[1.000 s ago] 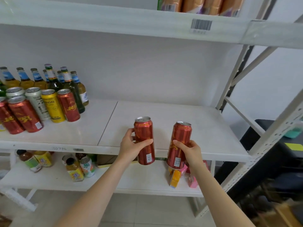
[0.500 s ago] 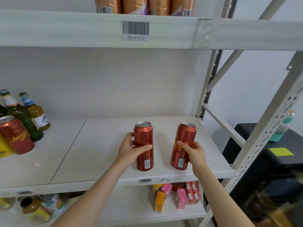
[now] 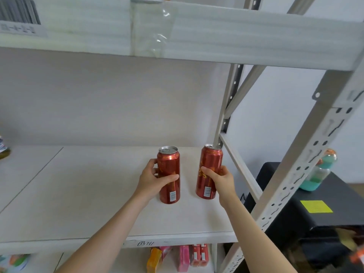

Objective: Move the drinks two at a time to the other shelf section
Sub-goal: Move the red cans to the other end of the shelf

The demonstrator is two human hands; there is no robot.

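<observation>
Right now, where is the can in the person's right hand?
The right-hand can is over the middle shelf's right end, beside the left-hand can, near the rear post.

A bottle (image 3: 3,149) is cut off at the left edge.

A shop stockroom is suggested: metal shelving (image 3: 299,174) is tagged with a barcode label (image 3: 19,14) (drink cartons (image 3: 183,257) are stacked below).

Both cans (image 3: 169,174) carried rightward, deeper over shelf (image 3: 98,194) (lower).
</observation>
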